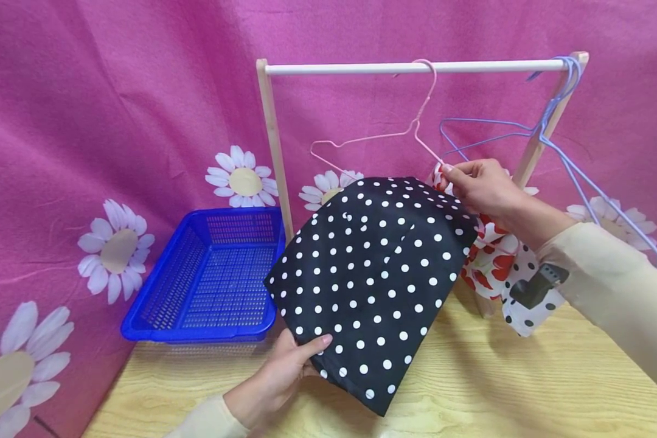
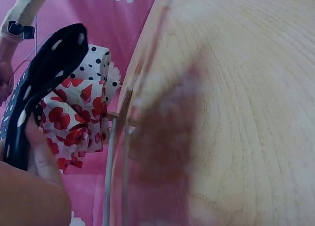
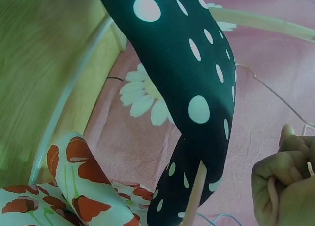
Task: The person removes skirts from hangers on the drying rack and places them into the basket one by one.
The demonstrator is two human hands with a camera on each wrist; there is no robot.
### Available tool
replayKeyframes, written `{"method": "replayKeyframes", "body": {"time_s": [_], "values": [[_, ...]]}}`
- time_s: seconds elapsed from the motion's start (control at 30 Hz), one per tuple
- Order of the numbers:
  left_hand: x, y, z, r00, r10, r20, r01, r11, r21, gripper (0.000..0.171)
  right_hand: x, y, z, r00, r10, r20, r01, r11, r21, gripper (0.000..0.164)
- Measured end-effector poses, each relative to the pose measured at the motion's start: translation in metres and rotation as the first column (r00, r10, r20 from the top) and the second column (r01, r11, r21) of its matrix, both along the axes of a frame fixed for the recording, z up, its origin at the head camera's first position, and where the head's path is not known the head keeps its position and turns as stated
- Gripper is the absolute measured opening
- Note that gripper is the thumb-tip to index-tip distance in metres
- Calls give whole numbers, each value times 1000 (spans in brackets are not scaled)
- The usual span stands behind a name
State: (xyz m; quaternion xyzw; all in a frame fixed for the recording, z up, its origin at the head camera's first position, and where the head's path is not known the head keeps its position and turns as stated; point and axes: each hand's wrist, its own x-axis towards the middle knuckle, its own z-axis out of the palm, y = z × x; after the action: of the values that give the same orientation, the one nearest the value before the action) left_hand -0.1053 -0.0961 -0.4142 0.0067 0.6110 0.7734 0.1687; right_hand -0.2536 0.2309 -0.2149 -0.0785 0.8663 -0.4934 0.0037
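A black cloth with white polka dots hangs at the pink wire hanger, its upper edge at the hanger's lower part. My left hand grips the cloth's lower left edge, thumb on the front face; the left wrist view shows the cloth folded in that hand. My right hand pinches the hanger's right arm, above the cloth's upper right edge. In the right wrist view its fingers are curled. How the cloth lies over the hanger's bottom bar is hidden.
The hanger hooks over a white rail on wooden posts. Blue hangers hang at the rail's right end. Behind my right arm are a red-flowered cloth and a white dotted cloth. A blue basket stands left on the wooden table.
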Motion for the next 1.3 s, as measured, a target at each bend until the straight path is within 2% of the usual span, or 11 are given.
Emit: {"method": "replayKeyframes", "body": {"time_s": [0.2, 0.4, 0.57, 0.77, 0.93, 1.17, 1.3], "values": [[-3, -2, 8, 993, 120, 4, -121, 992, 30, 46, 1, -1, 0, 1000, -11, 0, 11, 1000, 20, 41], [-6, -8, 13, 984, 177, -8, -176, 981, 77, 44, 0, -2, 0, 1000, -20, 9, 20, 1000, 2, 39], [-2, -7, 12, 988, 154, 8, -154, 984, 85, 43, 0, -2, -2, 1000, -12, 16, 13, 1000, -21, 39], [6, -3, 3, 997, 69, 34, -71, 996, 60, 37, 0, -6, -2, 1000, -25, -4, 25, 999, -39, 40], [7, -4, -1, 999, 24, 28, -25, 999, 40, 40, 0, -8, -3, 999, -27, -31, 25, 998, -51, 43], [1, -17, 9, 999, 50, -2, -50, 999, 17, 46, 0, -5, -1, 997, -63, -53, 65, 997, 33, 40], [-3, -26, 17, 997, 73, -27, -74, 997, -3, 46, 0, -3, 0, 997, -61, -49, 63, 997, 36, 39]]}}
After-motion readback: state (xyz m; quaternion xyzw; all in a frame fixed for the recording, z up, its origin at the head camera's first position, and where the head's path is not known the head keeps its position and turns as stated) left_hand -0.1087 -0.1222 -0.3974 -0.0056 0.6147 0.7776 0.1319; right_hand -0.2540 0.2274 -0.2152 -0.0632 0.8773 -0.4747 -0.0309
